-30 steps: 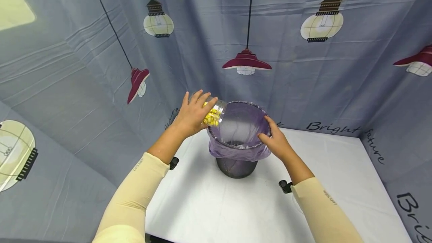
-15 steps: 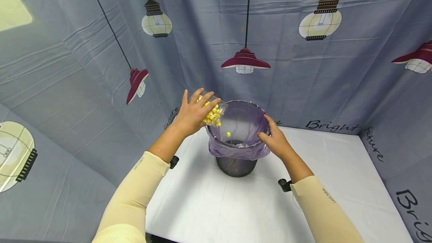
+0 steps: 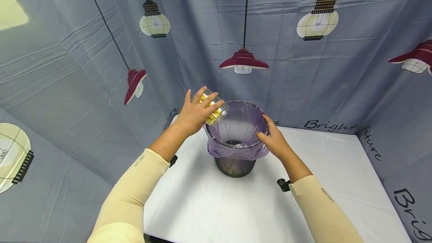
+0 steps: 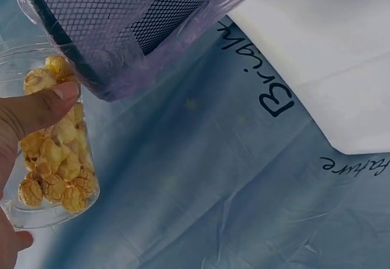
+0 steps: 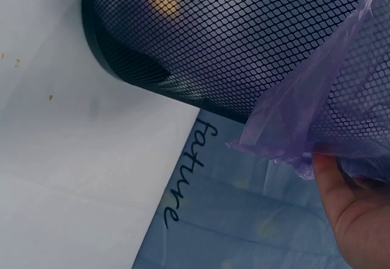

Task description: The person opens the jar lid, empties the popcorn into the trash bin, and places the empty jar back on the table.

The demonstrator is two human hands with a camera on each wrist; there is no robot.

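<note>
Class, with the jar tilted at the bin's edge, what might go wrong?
Popcorn might land on the table, since the jar tilts at the edge of the bin. The jar might slip, as only the left hand holds it. The liner might loosen if the right hand, gripping it, shifts.

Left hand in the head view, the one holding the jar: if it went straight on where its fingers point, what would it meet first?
Past the jar it grips, the left hand would probably meet the blue-grey curtain behind; how far back that hangs is hard to judge.
</note>
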